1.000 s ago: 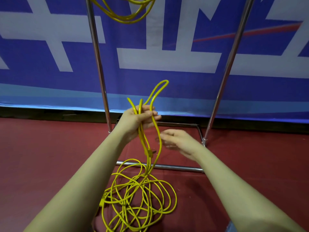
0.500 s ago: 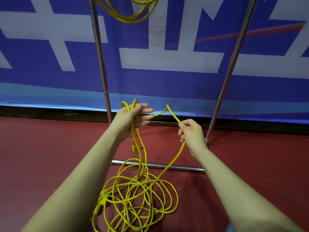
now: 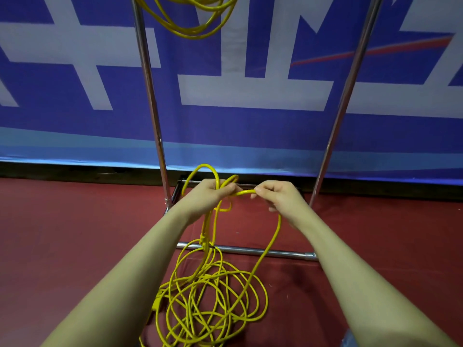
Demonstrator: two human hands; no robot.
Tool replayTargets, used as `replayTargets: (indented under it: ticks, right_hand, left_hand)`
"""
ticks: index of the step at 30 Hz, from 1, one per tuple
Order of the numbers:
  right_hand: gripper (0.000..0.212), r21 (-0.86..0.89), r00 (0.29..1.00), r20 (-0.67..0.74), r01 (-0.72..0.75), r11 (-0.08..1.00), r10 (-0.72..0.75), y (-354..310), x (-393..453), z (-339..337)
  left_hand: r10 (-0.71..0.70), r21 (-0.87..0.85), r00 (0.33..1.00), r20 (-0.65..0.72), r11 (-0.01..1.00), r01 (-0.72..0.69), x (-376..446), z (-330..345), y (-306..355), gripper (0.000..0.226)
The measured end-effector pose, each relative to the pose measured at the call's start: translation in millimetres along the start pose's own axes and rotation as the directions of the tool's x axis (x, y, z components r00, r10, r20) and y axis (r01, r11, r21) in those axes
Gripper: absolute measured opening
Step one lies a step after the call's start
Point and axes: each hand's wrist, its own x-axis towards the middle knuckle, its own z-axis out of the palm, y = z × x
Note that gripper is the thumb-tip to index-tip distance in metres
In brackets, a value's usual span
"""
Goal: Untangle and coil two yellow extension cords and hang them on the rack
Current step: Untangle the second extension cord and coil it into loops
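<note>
A tangled yellow extension cord (image 3: 213, 301) lies in loose loops on the red floor in front of the metal rack (image 3: 150, 96). My left hand (image 3: 213, 194) grips a small bundle of its loops, which stick up above my fingers. My right hand (image 3: 275, 196) pinches a strand just to the right of the left hand, and the cord runs from there down to the pile. A second yellow cord (image 3: 190, 18) hangs coiled at the top of the rack, partly cut off by the frame edge.
The rack's two chrome uprights stand left and right of my hands, with its base bar (image 3: 250, 251) crossing the floor under the cord. A blue and white banner (image 3: 250, 96) covers the wall behind. Red floor spreads to both sides.
My right hand has moved left and up with its strand until it is next to the left hand. A new loop has risen above the left hand.
</note>
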Motion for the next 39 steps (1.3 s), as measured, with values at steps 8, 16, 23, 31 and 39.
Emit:
replayTargets:
  ticks: [8, 16, 23, 31, 39]
  right_hand:
    - [0.011, 0.288, 0.997, -0.081, 0.019, 0.957, 0.005, -1, -1, -4]
    - [0.012, 0.57, 0.993, -0.054, -0.058, 0.82, 0.107, 17, -8, 0]
    - [0.023, 0.007, 0.954, -0.257, 0.163, 0.987, -0.156, 11, 1, -9]
    - [0.014, -0.253, 0.972, 0.234, 0.06, 0.966, 0.001, -3, -6, -17]
    - [0.011, -0.124, 0.975, 0.073, 0.218, 0.968, -0.21, -8, -3, -18]
  left_hand:
    - [0.031, -0.309, 0.995, -0.096, 0.949, -0.06, 2, -1, 8, 0.02]
    - [-0.011, -0.404, 0.986, -0.168, 0.913, -0.058, 2, -5, 7, 0.026]
    - [-0.082, -0.453, 0.994, -0.075, 0.89, 0.039, 1, -17, 3, 0.029]
    - [-0.066, -0.438, 0.993, -0.103, 0.899, 0.015, 1, -14, 5, 0.036]
    - [-0.071, -0.184, 0.988, 0.134, 0.978, 0.095, -13, 18, 5, 0.037]
